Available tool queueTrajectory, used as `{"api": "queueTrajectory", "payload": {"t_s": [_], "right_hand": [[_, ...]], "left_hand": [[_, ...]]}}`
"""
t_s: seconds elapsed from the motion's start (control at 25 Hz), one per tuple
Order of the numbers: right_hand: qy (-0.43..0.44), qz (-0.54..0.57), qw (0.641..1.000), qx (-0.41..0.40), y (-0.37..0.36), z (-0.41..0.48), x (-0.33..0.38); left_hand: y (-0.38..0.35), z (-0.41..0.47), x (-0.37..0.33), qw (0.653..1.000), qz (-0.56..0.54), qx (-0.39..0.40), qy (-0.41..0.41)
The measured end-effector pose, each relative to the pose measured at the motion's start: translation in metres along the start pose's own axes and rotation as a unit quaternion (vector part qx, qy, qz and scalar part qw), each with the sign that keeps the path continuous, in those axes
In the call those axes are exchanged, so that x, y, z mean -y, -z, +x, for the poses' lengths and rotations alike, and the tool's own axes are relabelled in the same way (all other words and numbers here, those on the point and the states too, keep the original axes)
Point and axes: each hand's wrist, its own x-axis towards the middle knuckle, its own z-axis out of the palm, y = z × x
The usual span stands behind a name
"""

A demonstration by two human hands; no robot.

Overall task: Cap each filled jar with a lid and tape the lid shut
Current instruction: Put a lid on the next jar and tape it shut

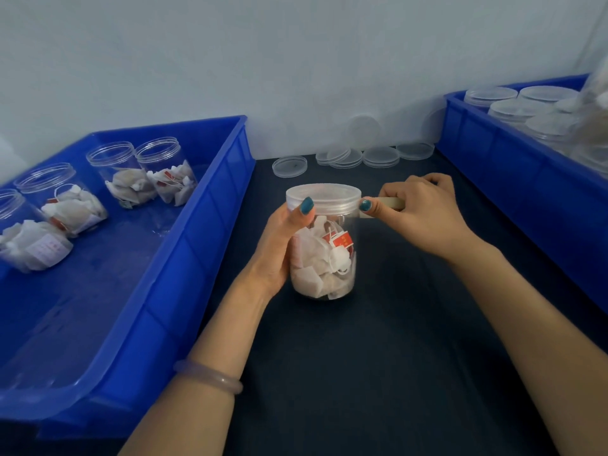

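Clear plastic jar [324,258] packed with white tea bags stands upright in the middle of the dark surface [362,357], in the lane between two bins. Bare surface lies open in front of it toward the person. The long blue plastic bin on the left [184,258] and the blue plastic bin on the right [493,153] close off both sides, and the white wall [296,60] ends the lane behind.

A translucent round lid [324,195] sits on the jar's mouth; red tags show among the bags. The left grip [283,245] wraps the jar's side, its thumb pressed on the lid's rim. The right grip [424,212] pinches a beige piece of tape [391,203], its thumb touching the lid's right edge.

Loose clear lids [345,157] lie in a row behind the jar by the wall, some overlapping. Open filled jars [121,172] stand in the left bin; capped jars [519,110] fill the right one. A pale bangle [210,376] circles the left wrist.
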Motion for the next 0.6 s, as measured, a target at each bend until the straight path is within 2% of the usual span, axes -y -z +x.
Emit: {"api": "queueTrajectory", "payload": {"t_s": [0.08, 0.16, 0.24, 0.28, 0.32, 0.48, 0.6], "right_hand": [[-0.022, 0.028, 0.998, 0.044, 0.002, 0.001, 0.002], [-0.054, 0.124, 0.983, 0.127, 0.006, -0.001, 0.007], [-0.083, 0.278, 0.931, 0.220, 0.009, -0.005, 0.013], [-0.096, 0.329, 0.905, 0.253, 0.010, -0.006, 0.016], [-0.101, 0.348, 0.894, 0.265, 0.009, -0.006, 0.016], [-0.071, 0.292, 0.936, 0.186, 0.011, -0.002, 0.011], [-0.054, 0.191, 0.971, 0.133, 0.012, -0.002, 0.004]], "left_hand": [[0.001, -0.001, 0.000, 0.999, -0.008, 0.030, 0.011], [-0.002, 0.000, 0.001, 0.998, -0.021, 0.049, 0.013], [-0.005, 0.003, 0.002, 0.997, -0.047, 0.065, 0.009], [-0.006, 0.004, 0.002, 0.996, -0.059, 0.067, 0.008], [-0.005, 0.006, 0.003, 0.996, -0.066, 0.063, 0.008], [0.002, 0.012, 0.005, 0.998, -0.057, 0.010, 0.009], [0.002, 0.020, 0.008, 0.999, -0.052, 0.017, -0.002]]}}
